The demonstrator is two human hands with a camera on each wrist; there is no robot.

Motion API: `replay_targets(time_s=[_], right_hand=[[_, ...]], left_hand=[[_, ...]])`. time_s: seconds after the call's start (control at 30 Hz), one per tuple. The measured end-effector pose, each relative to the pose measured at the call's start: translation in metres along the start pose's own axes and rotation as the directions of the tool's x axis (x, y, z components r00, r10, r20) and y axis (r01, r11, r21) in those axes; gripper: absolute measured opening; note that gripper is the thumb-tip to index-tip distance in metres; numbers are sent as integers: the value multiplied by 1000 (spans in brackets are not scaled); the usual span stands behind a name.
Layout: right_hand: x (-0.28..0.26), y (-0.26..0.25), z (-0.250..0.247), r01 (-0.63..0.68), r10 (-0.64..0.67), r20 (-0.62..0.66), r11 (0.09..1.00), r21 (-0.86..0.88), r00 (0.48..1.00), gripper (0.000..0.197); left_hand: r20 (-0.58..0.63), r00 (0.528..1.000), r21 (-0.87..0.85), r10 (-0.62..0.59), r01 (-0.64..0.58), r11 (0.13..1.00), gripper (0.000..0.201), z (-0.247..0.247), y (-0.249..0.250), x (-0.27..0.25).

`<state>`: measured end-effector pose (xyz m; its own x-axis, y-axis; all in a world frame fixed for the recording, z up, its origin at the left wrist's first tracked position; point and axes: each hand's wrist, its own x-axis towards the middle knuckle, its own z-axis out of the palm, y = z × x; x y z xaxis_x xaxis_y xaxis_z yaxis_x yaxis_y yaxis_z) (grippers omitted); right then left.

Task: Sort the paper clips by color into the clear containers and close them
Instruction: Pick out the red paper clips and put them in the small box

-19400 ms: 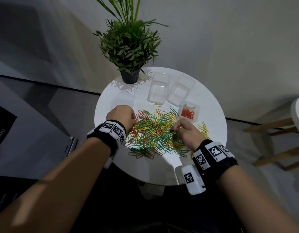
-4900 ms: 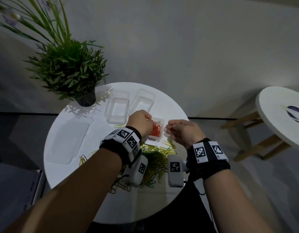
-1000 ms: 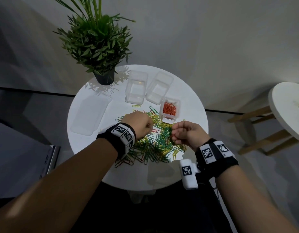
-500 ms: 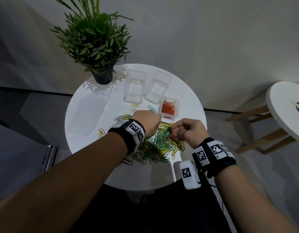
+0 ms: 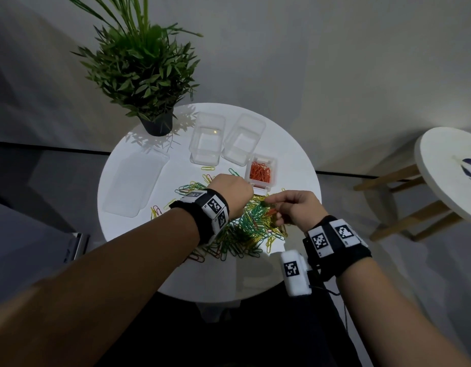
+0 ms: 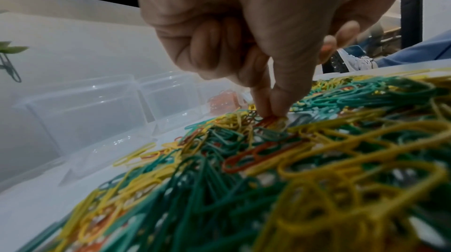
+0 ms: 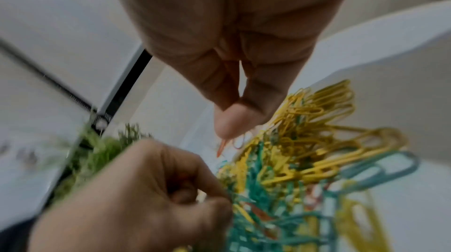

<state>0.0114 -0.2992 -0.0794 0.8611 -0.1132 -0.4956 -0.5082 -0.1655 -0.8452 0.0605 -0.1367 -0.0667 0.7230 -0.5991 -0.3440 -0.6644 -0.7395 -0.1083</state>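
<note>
A heap of green, yellow and red paper clips lies on the round white table. My left hand reaches down into the heap's far side. Its thumb and forefinger pinch a red clip that still lies among the others. My right hand hovers just above the heap and pinches an orange-red clip between thumb and finger. A small clear container with red clips stands open behind the hands. Two empty clear containers stand farther back.
A flat clear lid lies on the table's left side. A potted plant stands at the back left. A few stray clips lie left of the heap. A white wooden stool stands to the right.
My left hand moved forward and right across the heap, towards the container of red clips. My right hand rose a little, and an orange-red clip shows between its fingers.
</note>
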Motion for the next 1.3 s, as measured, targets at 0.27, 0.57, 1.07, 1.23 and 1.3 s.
replay_targets(time_s=[0.27,0.57,1.07,1.23,1.3], right_hand=[[-5,-11,-16,-77,31,142,942,327,989,35],[-5,-13,-13,-217,58,253,716,664,966,46],[-1,5,-7,-226,172,179,908,352,969,35],[-1,12,12,-115,110,-52,986,-119,993,36],[-2,13,17,-27,-4,-80,926,-376,997,29]], left_hand=[[2,998,49,59,-59,997,17,2,-1,2],[-75,996,8,50,-49,999,18,13,-6,1],[-40,996,-67,77,-80,995,24,20,-11,4],[-44,999,-386,-7,-11,923,5,26,-23,0],[-3,997,-651,-74,55,757,7,28,-34,-2]])
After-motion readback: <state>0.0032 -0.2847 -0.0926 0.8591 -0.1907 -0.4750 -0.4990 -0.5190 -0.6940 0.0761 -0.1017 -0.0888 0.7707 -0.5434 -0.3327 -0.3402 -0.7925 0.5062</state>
